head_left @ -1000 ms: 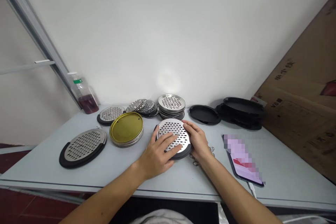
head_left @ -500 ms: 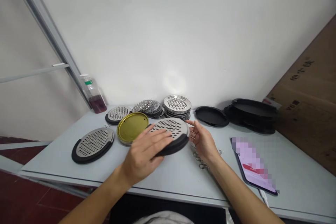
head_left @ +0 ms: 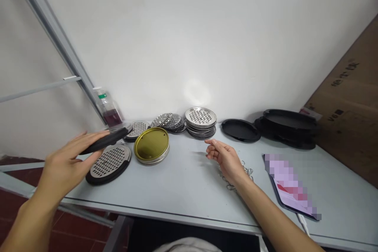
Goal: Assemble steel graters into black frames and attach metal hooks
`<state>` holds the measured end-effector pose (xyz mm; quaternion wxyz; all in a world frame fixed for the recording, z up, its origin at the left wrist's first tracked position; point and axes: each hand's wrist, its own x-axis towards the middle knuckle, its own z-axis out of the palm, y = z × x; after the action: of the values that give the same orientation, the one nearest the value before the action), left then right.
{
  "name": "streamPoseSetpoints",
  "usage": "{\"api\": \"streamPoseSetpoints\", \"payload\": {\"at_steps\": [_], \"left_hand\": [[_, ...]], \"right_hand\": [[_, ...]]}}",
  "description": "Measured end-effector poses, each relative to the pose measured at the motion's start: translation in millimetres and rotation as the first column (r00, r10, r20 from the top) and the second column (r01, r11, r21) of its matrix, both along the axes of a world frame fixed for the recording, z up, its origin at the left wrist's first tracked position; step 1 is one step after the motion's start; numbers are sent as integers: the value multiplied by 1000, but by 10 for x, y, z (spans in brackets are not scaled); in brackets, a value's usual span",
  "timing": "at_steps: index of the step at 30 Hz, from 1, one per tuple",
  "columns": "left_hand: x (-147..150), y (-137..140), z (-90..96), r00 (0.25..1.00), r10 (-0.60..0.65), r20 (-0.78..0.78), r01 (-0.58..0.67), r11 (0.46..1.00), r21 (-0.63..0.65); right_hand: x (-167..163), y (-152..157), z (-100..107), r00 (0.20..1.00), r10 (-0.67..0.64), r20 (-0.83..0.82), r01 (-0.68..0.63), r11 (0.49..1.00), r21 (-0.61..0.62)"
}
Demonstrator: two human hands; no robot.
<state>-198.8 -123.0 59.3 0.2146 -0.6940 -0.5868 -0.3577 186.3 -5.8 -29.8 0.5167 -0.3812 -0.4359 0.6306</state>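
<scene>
My left hand (head_left: 69, 161) grips a round grater disc with a black rim (head_left: 108, 141), tilted nearly edge-on. It is held above another black-rimmed grater disc (head_left: 110, 160) lying on the table at the left. My right hand (head_left: 227, 159) is over the table right of the middle, holding nothing, its fingers loosely bent and apart. Beneath that hand lies a cluster of metal wire loops (head_left: 249, 171), partly hidden by the wrist. A stack of round metal discs with a gold one on top (head_left: 152, 144) stands between my hands.
At the back are a stack of silver grater discs (head_left: 201, 117), loose discs (head_left: 174, 121), another rimmed grater (head_left: 140, 129) and a black ring base (head_left: 241, 130). Black bases (head_left: 289, 120) are piled by a cardboard box (head_left: 348, 106). A phone (head_left: 291, 185) lies right; a bottle (head_left: 109, 110) stands back left.
My left hand has carried the black-rimmed grater disc from the middle to the left and tilted it. My right hand has let go of the disc and stayed near its place.
</scene>
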Motion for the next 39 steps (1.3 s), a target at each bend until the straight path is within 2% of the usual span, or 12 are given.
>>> {"api": "streamPoseSetpoints", "payload": {"at_steps": [4, 8, 13, 17, 21, 27, 32, 36, 39], "left_hand": [[-295, 125, -224, 999, -41, -28, 39, 998, -56], [-408, 191, -476, 997, -62, -46, 56, 990, -128], [-459, 48, -759, 998, -25, -50, 19, 993, -119], [-481, -139, -899, 999, 23, -33, -26, 992, -120], [-483, -254, -954, 999, 16, -32, -21, 990, -142], [-552, -275, -1065, 990, -40, -137, 13, 981, -196], [-547, -314, -1139, 988, -14, -154, -23, 972, -234], [-473, -368, -1081, 994, 27, -103, -55, 956, -288], [-323, -307, -920, 990, 116, -77, -130, 969, -211]], "right_hand": [[5, 11, -31, 1000, 10, 7, -10, 1000, 7], [2, 7, -32, 1000, 9, 10, -9, 1000, 11], [-1, 4, -32, 999, 12, 32, -13, 1000, 21], [0, 14, -61, 999, 31, 44, -33, 999, 41], [1, 6, -68, 998, 34, 54, -37, 998, 59], [0, 4, -62, 998, 24, 59, -28, 998, 61], [-1, 12, -76, 997, 28, 68, -33, 997, 74], [2, 8, -75, 997, 27, 74, -33, 996, 85], [1, -2, -60, 997, 21, 76, -27, 996, 86]]}}
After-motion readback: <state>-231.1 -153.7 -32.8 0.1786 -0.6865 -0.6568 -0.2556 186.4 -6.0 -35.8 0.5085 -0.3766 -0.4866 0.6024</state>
